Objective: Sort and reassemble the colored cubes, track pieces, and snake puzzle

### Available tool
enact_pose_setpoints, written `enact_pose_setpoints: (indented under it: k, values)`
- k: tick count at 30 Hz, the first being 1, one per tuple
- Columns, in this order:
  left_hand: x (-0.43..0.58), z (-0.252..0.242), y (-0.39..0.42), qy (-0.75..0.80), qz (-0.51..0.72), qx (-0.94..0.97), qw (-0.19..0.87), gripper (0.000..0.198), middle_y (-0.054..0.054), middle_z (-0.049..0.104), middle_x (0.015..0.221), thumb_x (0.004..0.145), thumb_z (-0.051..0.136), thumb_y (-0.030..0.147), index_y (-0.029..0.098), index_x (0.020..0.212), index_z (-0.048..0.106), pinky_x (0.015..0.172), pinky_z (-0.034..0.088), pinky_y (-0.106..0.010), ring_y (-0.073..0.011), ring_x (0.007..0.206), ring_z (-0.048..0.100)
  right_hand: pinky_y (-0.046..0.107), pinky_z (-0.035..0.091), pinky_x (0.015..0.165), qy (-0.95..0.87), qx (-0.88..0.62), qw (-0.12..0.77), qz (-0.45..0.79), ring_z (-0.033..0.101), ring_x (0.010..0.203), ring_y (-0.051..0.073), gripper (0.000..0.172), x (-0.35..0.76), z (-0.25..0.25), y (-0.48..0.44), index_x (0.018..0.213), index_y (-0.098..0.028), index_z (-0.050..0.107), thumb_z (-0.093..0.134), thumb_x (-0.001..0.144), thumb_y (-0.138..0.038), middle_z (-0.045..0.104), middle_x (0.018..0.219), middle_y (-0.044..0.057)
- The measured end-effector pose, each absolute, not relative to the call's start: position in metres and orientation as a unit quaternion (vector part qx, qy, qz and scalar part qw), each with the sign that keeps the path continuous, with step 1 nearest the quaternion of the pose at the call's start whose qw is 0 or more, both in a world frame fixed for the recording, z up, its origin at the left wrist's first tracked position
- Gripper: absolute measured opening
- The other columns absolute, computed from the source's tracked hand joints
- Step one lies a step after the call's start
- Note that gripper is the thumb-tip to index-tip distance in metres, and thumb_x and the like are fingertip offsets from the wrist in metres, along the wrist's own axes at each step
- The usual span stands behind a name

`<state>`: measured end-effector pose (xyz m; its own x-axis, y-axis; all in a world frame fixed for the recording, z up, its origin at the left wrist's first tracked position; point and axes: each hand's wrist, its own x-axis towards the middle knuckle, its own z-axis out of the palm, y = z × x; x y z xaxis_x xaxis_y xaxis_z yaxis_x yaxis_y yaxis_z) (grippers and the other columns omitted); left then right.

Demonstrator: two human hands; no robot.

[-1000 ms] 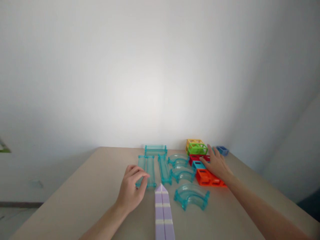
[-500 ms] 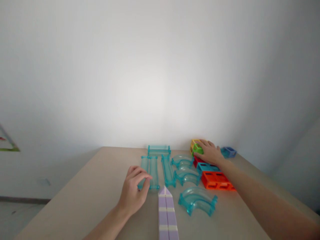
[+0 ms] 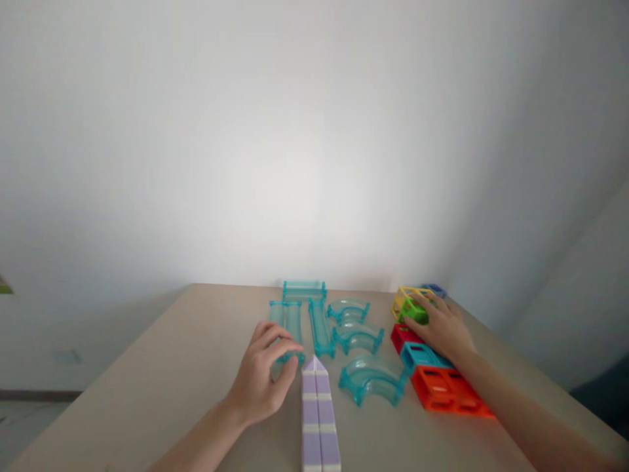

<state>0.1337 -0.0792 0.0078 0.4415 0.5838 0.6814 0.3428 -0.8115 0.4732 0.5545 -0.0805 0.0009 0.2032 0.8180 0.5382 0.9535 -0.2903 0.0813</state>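
Observation:
My right hand [image 3: 442,328] has its fingers wrapped over a green block [image 3: 414,310] at the back right, beside a yellow block frame [image 3: 400,301]. Red [image 3: 405,335], light blue [image 3: 423,356] and orange [image 3: 449,390] blocks run in a row from there towards me, partly under my right wrist and forearm. My left hand [image 3: 268,373] hovers with curled fingers, thumb and fingertips apart and nothing between them, over the near ends of two straight teal tracks [image 3: 293,321]. Purple and white tiles [image 3: 318,413] lie in a pointed strip just right of it.
Another straight teal track [image 3: 322,328] and a crosswise one [image 3: 304,290] lie further back. Three curved teal tracks [image 3: 373,380] stand between the strip and the blocks. A dark blue block [image 3: 435,290] sits near the wall at the table's [image 3: 162,367] back right.
The row of coloured blocks has shifted right and nearer to me, with my right hand on it. My left hand's thumb and fingertips have spread apart. The view has shifted slightly.

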Motion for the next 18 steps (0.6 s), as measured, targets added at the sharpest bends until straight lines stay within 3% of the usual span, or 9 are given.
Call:
enact_pose_setpoints:
  k: [9, 18]
  values:
    - [0.140, 0.019, -0.104, 0.187, 0.332, 0.914, 0.138, 0.043, -0.011, 0.052, 0.123, 0.078, 0.058, 0.037, 0.024, 0.120, 0.061, 0.103, 0.032, -0.052, -0.0322, 0.122, 0.039, 0.047, 0.043, 0.096, -0.575, -0.758, 0.141, -0.273, 0.050, 0.115, 0.035, 0.058, 0.562, -0.004, -0.125, 0.132, -0.026, 0.051, 0.050, 0.082, -0.057, 0.048, 0.134, 0.010]
    - [0.141, 0.011, -0.099, 0.194, 0.379, 0.894, 0.143, 0.038, -0.013, 0.055, 0.118, 0.083, 0.050, 0.039, 0.022, 0.114, 0.064, 0.101, 0.034, -0.054, -0.0318, 0.118, 0.044, 0.048, 0.043, 0.093, -0.569, -0.765, 0.137, -0.269, 0.054, 0.108, 0.035, 0.056, 0.545, -0.001, -0.136, 0.132, -0.026, 0.050, 0.050, 0.083, -0.052, 0.049, 0.133, 0.011]
